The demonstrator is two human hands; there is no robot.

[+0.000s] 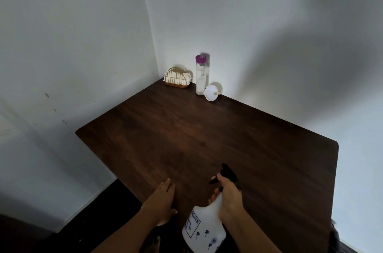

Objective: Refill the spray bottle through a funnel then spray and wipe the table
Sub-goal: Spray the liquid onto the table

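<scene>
My right hand (230,198) grips the neck of a white spray bottle (204,230) with a black trigger head (229,174), held tilted above the near edge of the dark wooden table (207,138), nozzle pointing away from me. My left hand (163,201) lies flat on the table beside it, with something pale partly showing under the palm. In the far corner stand a clear water bottle with a purple cap (201,75) and a white funnel (212,92) lying on its side.
A small wire holder with pale cloths or napkins (177,79) sits in the far corner left of the water bottle. White walls close in the table at the back and left. Dark floor shows at the lower left.
</scene>
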